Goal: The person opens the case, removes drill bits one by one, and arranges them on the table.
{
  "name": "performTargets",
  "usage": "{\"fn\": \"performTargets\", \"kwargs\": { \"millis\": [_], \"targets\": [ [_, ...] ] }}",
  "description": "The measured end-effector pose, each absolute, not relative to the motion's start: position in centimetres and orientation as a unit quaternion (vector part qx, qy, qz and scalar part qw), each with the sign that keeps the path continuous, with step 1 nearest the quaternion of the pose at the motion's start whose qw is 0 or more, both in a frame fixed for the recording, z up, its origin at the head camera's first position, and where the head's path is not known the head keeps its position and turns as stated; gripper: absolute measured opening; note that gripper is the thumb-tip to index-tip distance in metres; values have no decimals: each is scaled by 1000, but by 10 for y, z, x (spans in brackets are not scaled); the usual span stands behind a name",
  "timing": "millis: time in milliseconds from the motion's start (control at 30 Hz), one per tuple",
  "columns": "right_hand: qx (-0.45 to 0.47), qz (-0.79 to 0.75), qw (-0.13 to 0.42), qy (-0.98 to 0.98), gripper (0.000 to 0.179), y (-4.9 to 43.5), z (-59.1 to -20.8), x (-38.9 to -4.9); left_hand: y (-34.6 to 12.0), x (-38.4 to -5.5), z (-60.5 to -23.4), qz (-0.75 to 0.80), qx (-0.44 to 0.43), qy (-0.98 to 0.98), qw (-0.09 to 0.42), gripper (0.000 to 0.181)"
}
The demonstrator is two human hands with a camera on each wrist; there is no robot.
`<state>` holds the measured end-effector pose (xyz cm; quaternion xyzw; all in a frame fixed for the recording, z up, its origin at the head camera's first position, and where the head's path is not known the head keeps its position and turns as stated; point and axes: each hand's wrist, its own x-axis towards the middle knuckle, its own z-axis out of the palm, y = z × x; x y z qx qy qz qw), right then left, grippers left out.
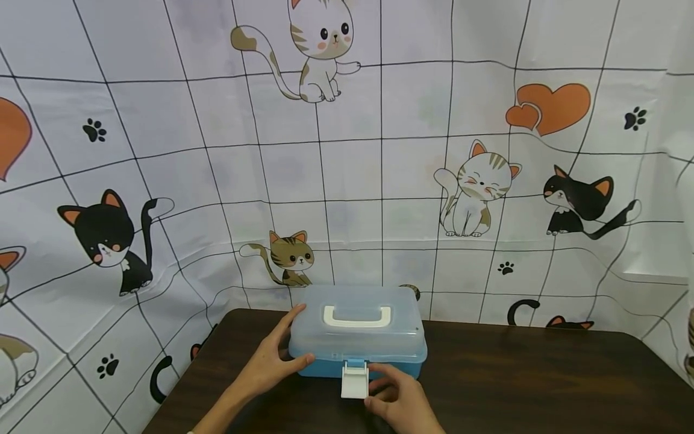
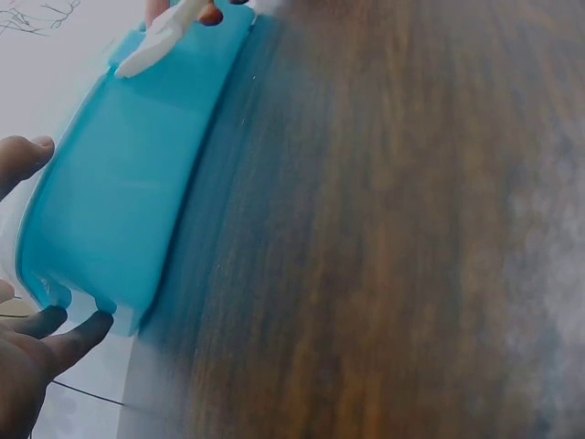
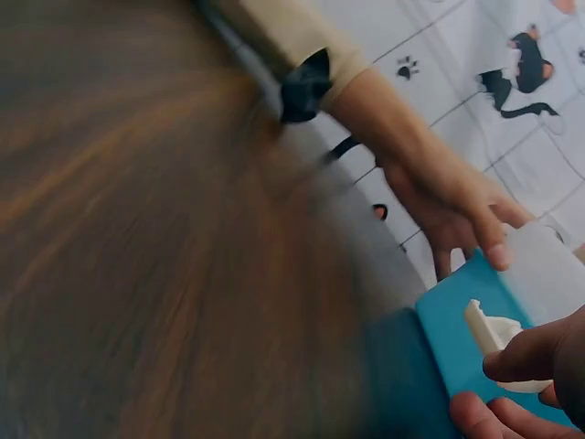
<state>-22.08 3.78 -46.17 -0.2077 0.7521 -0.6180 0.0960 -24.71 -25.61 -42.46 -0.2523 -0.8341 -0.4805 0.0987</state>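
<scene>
A storage box with a blue base and a clear lid (image 1: 358, 342) stands on the dark table, its lid down. A white carry handle (image 1: 358, 323) lies on top. At the box's left end my left hand (image 1: 262, 364) grips it, thumb at the front and fingers round the side; in the left wrist view two fingertips (image 2: 96, 325) touch the blue end wall. The white front latch (image 1: 355, 382) is swung out from the box. My right hand (image 1: 403, 398) pinches the latch by its right edge, the thumb (image 3: 526, 352) lying against it in the right wrist view.
The dark wood table (image 1: 515, 380) stretches to the right of the box. Close behind its back edge hangs a white cloth (image 1: 412, 175) printed with cats and grid lines, which also covers the left side.
</scene>
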Motion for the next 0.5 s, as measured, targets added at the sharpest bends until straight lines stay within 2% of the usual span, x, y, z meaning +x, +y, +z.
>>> {"fn": "performTargets", "kwargs": {
  "millis": [267, 500],
  "targets": [
    [-273, -513, -11, 814, 51, 35, -468, -220, -256, -248, -424, -487, -252, -831, 91, 85],
    [-286, -402, -68, 867, 50, 29, -469, -223, -261, -260, -440, -485, -241, -836, 89, 86]
  ]
}}
